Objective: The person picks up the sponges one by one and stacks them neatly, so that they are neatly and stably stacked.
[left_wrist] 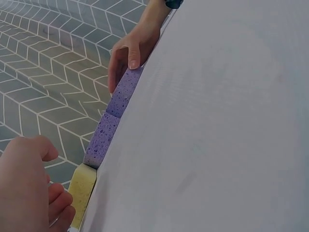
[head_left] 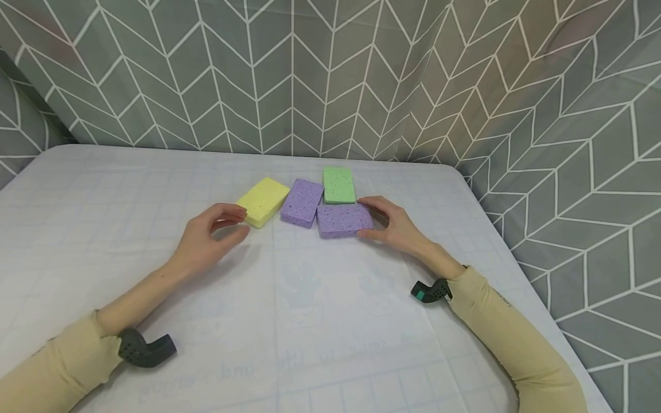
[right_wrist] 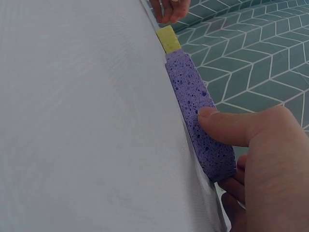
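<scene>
From the head view, I see the left hand point(head_left: 209, 235) loosely curved, released, beside the yellow sponge point(head_left: 263, 201); the right hand point(head_left: 396, 228) pinches the nearer purple sponge point(head_left: 341, 221), a green sponge point(head_left: 339, 185) behind it showing only here. In the left wrist view, the left thumb point(left_wrist: 46, 149) stands apart. The right wrist view shows the right thumb point(right_wrist: 227, 125) against pitted purple.

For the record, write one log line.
left hand: by yellow sponge; right hand: grips right purple sponge; left purple sponge, green sponge: untouched
</scene>
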### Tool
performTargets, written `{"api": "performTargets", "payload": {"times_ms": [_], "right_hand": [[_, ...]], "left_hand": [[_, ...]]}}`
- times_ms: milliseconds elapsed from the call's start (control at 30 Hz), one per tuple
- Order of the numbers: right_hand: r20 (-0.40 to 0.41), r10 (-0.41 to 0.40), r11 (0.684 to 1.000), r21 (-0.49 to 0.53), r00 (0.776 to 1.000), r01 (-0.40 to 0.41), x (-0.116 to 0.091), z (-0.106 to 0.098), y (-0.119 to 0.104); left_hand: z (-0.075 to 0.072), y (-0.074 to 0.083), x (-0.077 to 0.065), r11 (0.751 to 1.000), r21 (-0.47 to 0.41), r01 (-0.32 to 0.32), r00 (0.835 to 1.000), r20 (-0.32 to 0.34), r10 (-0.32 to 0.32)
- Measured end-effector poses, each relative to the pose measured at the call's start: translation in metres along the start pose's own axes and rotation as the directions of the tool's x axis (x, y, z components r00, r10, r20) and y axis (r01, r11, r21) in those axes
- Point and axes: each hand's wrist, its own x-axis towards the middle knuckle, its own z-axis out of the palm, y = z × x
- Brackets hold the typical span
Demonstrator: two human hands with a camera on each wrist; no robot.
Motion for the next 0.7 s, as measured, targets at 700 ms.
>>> {"api": "performTargets", "payload": {"times_ms": [700], "right_hand": [[-0.039,0.009,0.996,0.089,0.999,-0.005,-0.0004,0.0025,-0.0002]], "left_hand": [[0.0021,-0.0014,-0.0013,1.0,0.002,0.031,0.999,0.033,-0.031]]}}
